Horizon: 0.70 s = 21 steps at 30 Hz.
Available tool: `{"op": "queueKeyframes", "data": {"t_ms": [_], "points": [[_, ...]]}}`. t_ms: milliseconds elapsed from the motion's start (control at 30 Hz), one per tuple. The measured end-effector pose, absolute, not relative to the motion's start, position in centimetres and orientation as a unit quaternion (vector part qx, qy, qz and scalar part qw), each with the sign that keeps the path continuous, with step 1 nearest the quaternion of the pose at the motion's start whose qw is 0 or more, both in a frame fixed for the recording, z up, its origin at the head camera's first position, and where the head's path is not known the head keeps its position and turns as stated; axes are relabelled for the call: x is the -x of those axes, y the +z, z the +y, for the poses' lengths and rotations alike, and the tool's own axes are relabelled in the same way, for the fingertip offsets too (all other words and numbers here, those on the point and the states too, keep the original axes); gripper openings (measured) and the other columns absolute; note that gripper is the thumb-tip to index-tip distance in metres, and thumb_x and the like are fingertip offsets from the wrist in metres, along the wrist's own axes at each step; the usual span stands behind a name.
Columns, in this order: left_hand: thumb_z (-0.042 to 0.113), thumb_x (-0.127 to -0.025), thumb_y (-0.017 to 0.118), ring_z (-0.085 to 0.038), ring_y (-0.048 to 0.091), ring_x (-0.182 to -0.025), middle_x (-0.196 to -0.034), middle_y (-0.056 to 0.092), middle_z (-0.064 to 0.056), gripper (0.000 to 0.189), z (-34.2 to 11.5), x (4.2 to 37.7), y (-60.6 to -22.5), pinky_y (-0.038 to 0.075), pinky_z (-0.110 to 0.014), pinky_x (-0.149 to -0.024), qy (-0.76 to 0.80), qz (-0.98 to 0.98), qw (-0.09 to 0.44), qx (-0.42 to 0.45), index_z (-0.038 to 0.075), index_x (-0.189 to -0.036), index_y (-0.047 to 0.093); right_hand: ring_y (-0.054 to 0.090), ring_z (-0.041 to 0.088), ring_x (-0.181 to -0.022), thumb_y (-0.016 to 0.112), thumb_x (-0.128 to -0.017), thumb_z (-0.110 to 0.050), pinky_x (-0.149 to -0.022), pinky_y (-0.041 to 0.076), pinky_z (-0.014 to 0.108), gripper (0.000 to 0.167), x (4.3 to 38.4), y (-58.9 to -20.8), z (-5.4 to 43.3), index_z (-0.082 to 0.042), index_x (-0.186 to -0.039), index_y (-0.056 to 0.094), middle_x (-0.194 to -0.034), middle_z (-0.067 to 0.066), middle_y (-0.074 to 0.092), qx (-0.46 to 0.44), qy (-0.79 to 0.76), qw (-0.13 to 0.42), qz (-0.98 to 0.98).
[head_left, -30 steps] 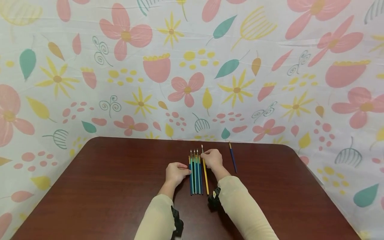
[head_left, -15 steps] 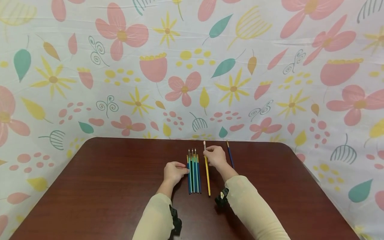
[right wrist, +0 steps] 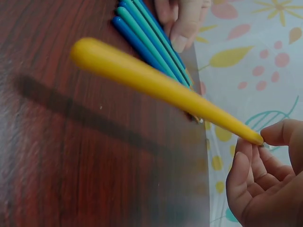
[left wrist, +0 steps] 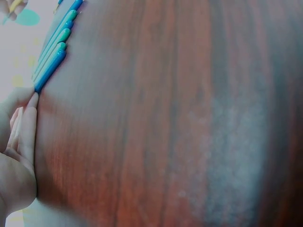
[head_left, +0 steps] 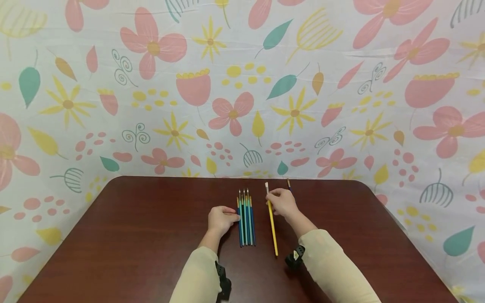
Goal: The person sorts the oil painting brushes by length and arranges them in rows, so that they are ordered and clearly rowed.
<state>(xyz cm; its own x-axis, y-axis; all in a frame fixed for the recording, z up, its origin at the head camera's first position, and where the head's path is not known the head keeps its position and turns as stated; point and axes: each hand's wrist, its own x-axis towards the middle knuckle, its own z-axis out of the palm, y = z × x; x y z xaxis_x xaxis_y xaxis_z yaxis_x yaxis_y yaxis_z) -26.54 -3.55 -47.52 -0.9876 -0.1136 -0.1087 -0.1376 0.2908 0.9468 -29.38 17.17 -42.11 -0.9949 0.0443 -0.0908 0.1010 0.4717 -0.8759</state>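
Close together, several blue and teal paintbrushes [head_left: 246, 225] lie in a row on the table, bristle ends facing away. My left hand [head_left: 220, 219] rests at the row's left side, its thumb and fingers against the outermost blue paintbrush [left wrist: 49, 71]. To the right of the row, my right hand [head_left: 283, 203] pinches a yellow paintbrush [head_left: 273, 229] near its bristle end. In the right wrist view, the yellow handle [right wrist: 165, 92] is above the tabletop, casting a shadow on it. Another blue paintbrush [head_left: 289, 185] shows only its far part, the remainder hidden behind my right hand.
The dark reddish-brown wooden table [head_left: 132, 235] has rounded far corners. Behind it hangs a white cloth [head_left: 242, 84] printed with flowers and leaves. Both forearms wear pale sleeves [head_left: 333, 261] with black wrist cameras [head_left: 294, 257].
My right hand has carried the yellow paintbrush rightward, away from the row, and now covers most of the single blue paintbrush. The left hand stays beside the row.
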Motion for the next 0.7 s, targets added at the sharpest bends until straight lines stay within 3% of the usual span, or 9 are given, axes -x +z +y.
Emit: {"op": "queueKeyframes", "data": {"t_ms": [700], "points": [[0.011,-0.075,0.078,-0.017,0.066,-0.066,-0.083,0.071,-0.010,0.021,-3.7,26.1,-48.1,0.055,-0.032,-0.062,0.602,0.796,-0.006,0.052,0.001,-0.091,0.068,0.058,0.017,-0.059,0.053,-0.096,-0.022,-0.055,0.051,0.033,0.032,27.4,-42.9,20.1,0.002,-0.117,0.059,-0.089,0.022,0.068,-0.034,-0.523,0.019,0.851]]}}
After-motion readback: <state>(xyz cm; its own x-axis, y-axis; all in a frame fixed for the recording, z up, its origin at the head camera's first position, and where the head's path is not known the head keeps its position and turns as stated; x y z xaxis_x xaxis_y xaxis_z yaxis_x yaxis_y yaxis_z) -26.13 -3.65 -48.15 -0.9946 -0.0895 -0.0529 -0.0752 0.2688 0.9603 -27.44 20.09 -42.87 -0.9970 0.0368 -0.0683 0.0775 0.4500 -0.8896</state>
